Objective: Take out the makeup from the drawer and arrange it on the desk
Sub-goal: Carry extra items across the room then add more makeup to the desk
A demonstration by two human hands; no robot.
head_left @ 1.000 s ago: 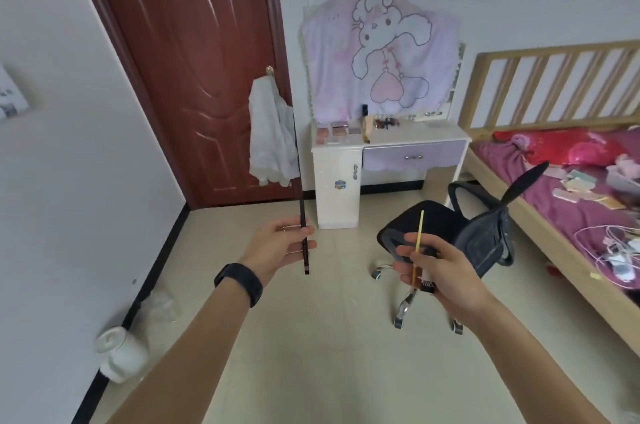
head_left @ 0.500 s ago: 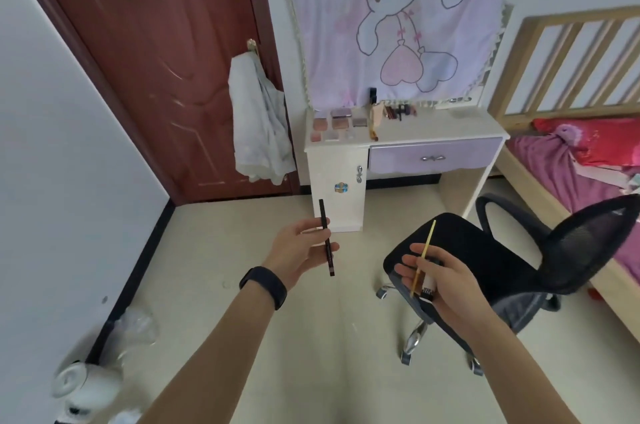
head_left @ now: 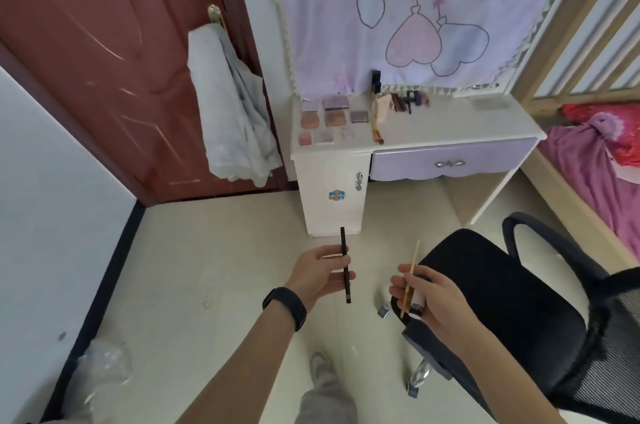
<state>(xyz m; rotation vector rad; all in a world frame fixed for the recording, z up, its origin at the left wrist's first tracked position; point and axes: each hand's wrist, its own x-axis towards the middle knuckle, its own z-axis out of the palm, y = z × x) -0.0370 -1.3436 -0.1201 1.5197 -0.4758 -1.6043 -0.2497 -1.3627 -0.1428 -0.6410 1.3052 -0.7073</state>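
Observation:
My left hand [head_left: 320, 276] pinches a thin dark makeup pencil [head_left: 345, 264], held upright. A slim yellow stick [head_left: 410, 276] and a small white tube with a dark band [head_left: 416, 306] are gripped together by my right hand [head_left: 434, 302]. Ahead stands the white desk [head_left: 450, 127] with its lilac drawer [head_left: 453, 164] closed. Several eyeshadow palettes [head_left: 327, 122] lie in rows on the desk's left end. A brush [head_left: 375, 127] and some dark lipsticks [head_left: 408, 101] lie beside them.
A black mesh office chair [head_left: 512, 306] stands just right of my hands, between me and the desk's kneehole. A red door [head_left: 104, 53] with a white garment [head_left: 232, 112] hanging on its handle is at left. A bed [head_left: 595, 160] runs along the right. My foot [head_left: 320, 366] shows below.
The desk has grown larger and closer in view as I walked toward it. Both hands hold the same items in the same way.

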